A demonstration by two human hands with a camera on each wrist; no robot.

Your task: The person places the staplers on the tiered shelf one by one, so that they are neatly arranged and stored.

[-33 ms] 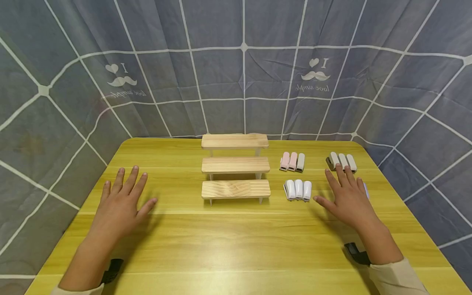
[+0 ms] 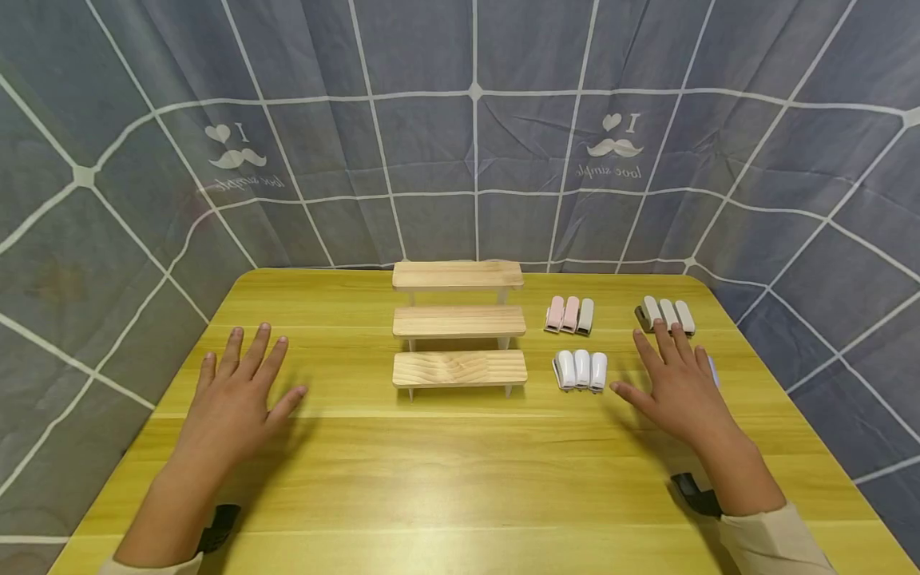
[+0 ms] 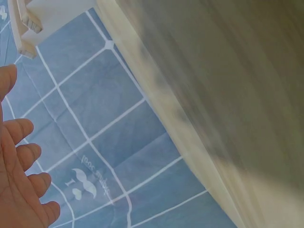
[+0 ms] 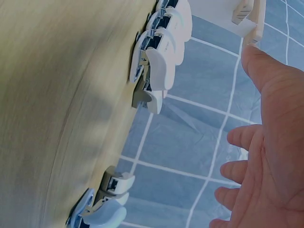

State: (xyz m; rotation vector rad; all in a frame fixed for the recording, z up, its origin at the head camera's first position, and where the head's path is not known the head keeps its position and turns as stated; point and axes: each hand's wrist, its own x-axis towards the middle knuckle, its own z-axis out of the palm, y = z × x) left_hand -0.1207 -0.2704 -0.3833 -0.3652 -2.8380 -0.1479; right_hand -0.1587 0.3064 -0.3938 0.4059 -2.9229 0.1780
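Close rows right of the three-tiered pale-wood stand (image 2: 460,322) presumably keep items orderly and reachable on the yellow wood-grain tabletop (image 2: 460,479). Counted: one stand; nearest it, three glossy white plastic staplers (image 2: 581,369), two pink plastic staplers (image 2: 571,313), one grey plastic stapler (image 2: 585,316); farther right, three pale-grey plastic staplers (image 2: 668,311), at least one blue plastic stapler (image 2: 714,370), part hidden. Left hand (image 2: 233,407) and right hand (image 2: 683,395) flank the stand, fingers spread, gripping nothing

The wooden table (image 2: 460,471) carries a tiered stand (image 2: 459,321) and staplers (image 2: 581,369).
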